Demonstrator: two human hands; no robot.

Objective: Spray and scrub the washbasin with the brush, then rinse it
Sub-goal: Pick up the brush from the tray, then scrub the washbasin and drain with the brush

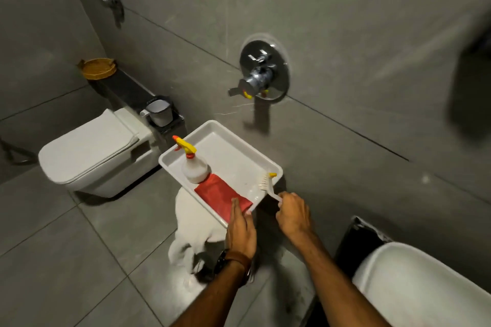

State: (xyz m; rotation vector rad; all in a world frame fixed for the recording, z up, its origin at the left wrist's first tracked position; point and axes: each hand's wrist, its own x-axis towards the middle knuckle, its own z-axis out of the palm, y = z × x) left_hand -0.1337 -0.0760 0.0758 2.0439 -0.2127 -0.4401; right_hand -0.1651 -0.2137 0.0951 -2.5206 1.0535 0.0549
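1. Right hand (293,214) is gripping the white handle of a white-bristled scrub brush with a yellow tip (266,184); the brush head is lying over the right rim of a shallow white rectangular plastic tray (212,127).
2. Left hand (240,231) is lying flat and unclenched, fingers extended, over the tray's near edge, fingertips touching a red folded cloth (221,194) inside the tray.
3. White spray bottle with a yellow and red trigger nozzle (193,164) is standing upright in the tray, at the cloth's far end.
4. Tray is sitting on a white stool (192,220) on the grey tiled floor.
5. White ceramic washbasin (425,284) is showing at lower right, well apart from the brush.
6. White wall-hung toilet with its lid shut (90,151) is standing left of the tray.
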